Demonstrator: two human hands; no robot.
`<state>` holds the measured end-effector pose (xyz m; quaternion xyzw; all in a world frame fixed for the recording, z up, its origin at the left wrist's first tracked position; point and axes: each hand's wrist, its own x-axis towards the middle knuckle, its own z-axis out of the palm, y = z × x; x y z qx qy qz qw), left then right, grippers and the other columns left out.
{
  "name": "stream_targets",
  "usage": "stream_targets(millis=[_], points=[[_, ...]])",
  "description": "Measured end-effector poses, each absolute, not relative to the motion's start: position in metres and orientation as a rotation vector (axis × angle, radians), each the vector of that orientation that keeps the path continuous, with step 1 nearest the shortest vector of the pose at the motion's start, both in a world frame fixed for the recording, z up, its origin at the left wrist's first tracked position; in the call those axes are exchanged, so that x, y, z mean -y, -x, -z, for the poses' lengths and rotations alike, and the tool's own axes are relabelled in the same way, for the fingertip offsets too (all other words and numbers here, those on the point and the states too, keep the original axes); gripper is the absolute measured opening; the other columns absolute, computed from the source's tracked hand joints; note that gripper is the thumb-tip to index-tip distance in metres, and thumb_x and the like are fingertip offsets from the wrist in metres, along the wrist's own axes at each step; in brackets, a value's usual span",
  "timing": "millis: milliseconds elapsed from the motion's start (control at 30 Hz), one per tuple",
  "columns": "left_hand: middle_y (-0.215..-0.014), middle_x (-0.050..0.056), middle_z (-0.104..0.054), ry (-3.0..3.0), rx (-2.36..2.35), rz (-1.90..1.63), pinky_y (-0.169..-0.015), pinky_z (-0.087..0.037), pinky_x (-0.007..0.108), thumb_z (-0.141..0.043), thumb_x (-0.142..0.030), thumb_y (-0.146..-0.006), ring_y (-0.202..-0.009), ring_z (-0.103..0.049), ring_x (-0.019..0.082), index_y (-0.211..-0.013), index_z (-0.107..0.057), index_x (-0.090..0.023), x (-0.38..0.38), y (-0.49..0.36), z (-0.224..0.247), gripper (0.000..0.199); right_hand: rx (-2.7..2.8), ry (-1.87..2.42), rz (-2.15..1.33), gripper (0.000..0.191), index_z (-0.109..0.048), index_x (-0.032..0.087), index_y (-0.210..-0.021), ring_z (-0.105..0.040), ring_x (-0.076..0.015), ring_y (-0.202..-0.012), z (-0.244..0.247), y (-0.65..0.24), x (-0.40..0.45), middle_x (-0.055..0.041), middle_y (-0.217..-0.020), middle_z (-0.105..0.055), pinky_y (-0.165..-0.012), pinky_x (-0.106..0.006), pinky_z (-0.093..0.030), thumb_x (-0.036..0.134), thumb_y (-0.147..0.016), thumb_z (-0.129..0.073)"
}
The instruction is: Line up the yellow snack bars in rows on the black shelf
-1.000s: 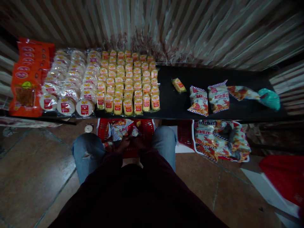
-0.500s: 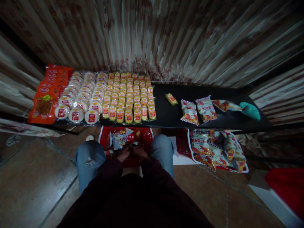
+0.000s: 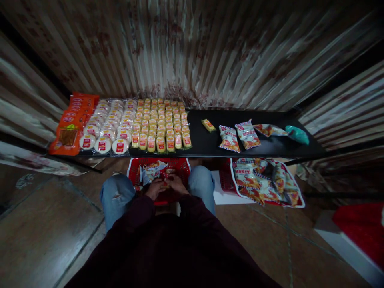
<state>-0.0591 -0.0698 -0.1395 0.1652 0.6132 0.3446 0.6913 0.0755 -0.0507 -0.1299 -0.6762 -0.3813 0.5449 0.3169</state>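
My left hand [image 3: 155, 189] and my right hand [image 3: 176, 184] are close together over the red basket [image 3: 184, 165] between my knees. The fingers of both are closed around something small that is too dark to name. Snack packets [image 3: 152, 172] lie in the basket just beyond my left hand. On the black shelf [image 3: 198, 142] above stand rows of small yellow packaged cakes [image 3: 161, 145], with round white wrapped crackers [image 3: 103, 145] and orange packets [image 3: 66, 138] to their left. A single yellow cake packet [image 3: 208, 125] lies apart, to the right of the rows.
Two white-and-orange snack bags [image 3: 229, 138], another bag [image 3: 270, 130] and a green packet [image 3: 297, 135] lie on the shelf's right part. Below, a second basket [image 3: 301, 202] holds several snack bags. A red cloth [image 3: 360, 228] is at the lower right. Pleated curtains surround the shelf.
Both hands have risen a little and show more clearly, with fingers meeting over the basket. The camera view has shifted slightly. The shelf goods have not changed.
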Motion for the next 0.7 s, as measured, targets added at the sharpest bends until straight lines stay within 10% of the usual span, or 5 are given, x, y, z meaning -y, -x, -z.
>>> stream_targets(millis=[700], points=[[-0.093,0.004,-0.060,-0.277,-1.382,-1.035,-0.078,-0.056,0.034,-0.065,-0.007,-0.072,-0.085,-0.064,0.016,-0.087,-0.053,-0.017,0.079,0.051,0.084,0.022,0.379,1.383,-1.576,0.021,-0.063,0.018,-0.081,-0.062,-0.0144,-0.075,0.094,-0.073,0.060,-0.0018,-0.084,-0.070,-0.062,-0.022,-0.046,0.035,-0.068,-0.062]])
